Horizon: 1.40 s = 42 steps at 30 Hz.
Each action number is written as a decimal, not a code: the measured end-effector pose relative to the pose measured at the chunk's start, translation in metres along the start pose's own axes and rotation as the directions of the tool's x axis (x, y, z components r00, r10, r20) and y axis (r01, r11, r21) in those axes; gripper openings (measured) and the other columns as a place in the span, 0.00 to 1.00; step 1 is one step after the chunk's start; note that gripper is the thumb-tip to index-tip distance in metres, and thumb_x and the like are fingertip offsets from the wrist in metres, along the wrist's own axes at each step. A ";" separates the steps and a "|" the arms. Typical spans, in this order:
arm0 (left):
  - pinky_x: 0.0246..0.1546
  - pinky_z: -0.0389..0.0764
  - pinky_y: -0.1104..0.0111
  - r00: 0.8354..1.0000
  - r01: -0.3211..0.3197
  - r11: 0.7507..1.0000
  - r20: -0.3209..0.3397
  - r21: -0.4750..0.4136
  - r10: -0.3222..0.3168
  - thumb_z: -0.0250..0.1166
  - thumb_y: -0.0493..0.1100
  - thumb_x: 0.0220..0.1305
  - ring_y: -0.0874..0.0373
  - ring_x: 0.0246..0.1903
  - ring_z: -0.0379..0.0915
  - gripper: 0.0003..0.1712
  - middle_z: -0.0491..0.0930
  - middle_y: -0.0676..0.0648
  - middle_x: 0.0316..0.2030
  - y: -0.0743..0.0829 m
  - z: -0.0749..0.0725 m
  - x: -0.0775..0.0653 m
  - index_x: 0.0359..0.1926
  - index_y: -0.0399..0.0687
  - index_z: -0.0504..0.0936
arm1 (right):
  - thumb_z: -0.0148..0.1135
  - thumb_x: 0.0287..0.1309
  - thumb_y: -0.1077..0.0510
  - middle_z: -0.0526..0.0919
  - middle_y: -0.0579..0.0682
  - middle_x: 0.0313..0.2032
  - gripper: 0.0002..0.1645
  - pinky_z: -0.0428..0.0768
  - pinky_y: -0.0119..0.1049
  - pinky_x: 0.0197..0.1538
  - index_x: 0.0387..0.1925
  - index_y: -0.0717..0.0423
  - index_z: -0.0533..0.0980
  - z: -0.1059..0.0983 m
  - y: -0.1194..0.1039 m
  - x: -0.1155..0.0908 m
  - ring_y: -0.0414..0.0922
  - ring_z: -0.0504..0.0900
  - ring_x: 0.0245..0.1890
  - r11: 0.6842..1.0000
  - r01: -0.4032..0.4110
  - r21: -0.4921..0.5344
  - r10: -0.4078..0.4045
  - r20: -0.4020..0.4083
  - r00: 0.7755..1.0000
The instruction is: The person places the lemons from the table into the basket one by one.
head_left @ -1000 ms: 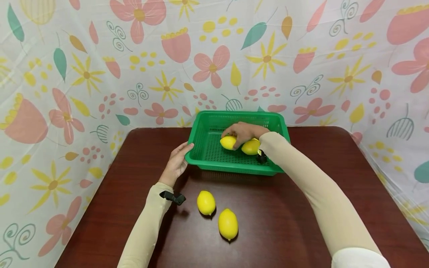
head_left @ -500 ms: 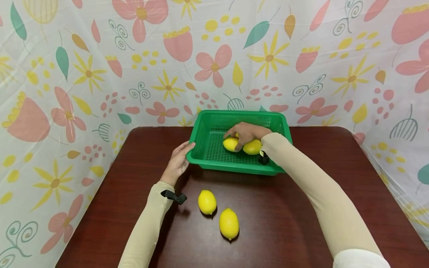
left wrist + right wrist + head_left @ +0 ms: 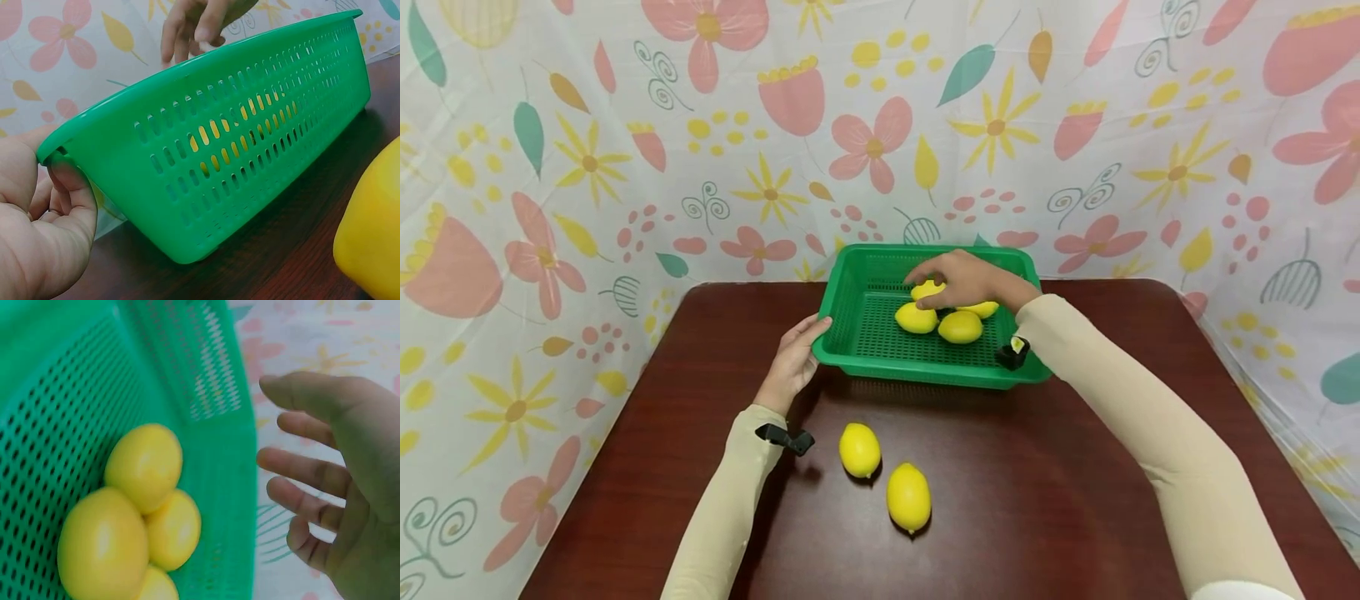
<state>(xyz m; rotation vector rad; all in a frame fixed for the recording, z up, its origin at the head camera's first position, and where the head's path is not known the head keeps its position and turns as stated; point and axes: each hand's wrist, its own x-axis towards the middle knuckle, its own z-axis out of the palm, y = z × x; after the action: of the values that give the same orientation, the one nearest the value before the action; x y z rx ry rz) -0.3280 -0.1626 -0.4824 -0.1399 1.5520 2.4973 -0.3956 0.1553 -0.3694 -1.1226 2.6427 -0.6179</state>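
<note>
My left hand (image 3: 793, 358) grips the left rim of a green plastic basket (image 3: 917, 373), thumb on top and fingers curled below the lip in the left wrist view. Several yellow lemons (image 3: 960, 327) lie grouped on the basket's slotted floor, right of its middle. Over them hovers my right hand (image 3: 966, 279), partly covering the rear lemons in the head view. The right wrist view shows its fingers (image 3: 306, 469) relaxed and spread with nothing between them, apart from the lemons (image 3: 103, 544).
Two more lemons stand out on the dark wooden table (image 3: 1037, 467) in front of the basket: one lemon (image 3: 860, 450) to the left and another lemon (image 3: 908, 497) nearer. A floral curtain (image 3: 880, 125) hangs behind the table and along both sides.
My right hand has released a lemon, risen from the group and shifted slightly right, uncovering more of the lemons in the basket. My left hand keeps its hold on the rim.
</note>
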 end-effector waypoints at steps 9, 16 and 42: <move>0.38 0.86 0.74 1.000 -0.011 1.000 0.004 -0.017 0.011 0.62 0.41 0.76 0.62 0.38 0.84 0.28 0.83 0.46 0.46 0.002 0.001 -0.001 0.71 0.38 0.69 | 0.70 0.66 0.48 0.87 0.51 0.49 0.24 0.85 0.48 0.47 0.59 0.54 0.81 0.014 -0.042 -0.053 0.50 0.85 0.46 1.000 0.011 0.003 -0.010 -0.233 0.972; 0.40 0.86 0.73 1.000 -0.009 1.000 -0.003 -0.017 0.009 0.61 0.41 0.76 0.61 0.40 0.84 0.25 0.82 0.45 0.49 -0.002 0.003 0.000 0.70 0.39 0.71 | 0.73 0.62 0.46 0.88 0.45 0.44 0.23 0.84 0.44 0.42 0.55 0.51 0.83 0.048 -0.069 -0.096 0.46 0.84 0.41 0.997 -0.024 0.070 0.048 -0.366 0.930; 0.44 0.86 0.72 0.999 -0.034 0.999 0.019 -0.024 0.035 0.60 0.40 0.77 0.61 0.43 0.83 0.26 0.80 0.46 0.49 -0.003 0.002 -0.003 0.71 0.37 0.69 | 0.68 0.55 0.26 0.87 0.41 0.39 0.37 0.80 0.40 0.40 0.53 0.48 0.84 0.185 -0.130 -0.152 0.41 0.80 0.39 0.990 -0.138 0.004 0.131 -0.339 0.932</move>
<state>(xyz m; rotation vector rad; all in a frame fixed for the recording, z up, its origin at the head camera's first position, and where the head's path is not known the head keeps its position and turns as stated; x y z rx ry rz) -0.3244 -0.1595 -0.4833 -0.0936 1.5305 2.5365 -0.1448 0.1291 -0.4714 -0.8966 2.9893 -0.8237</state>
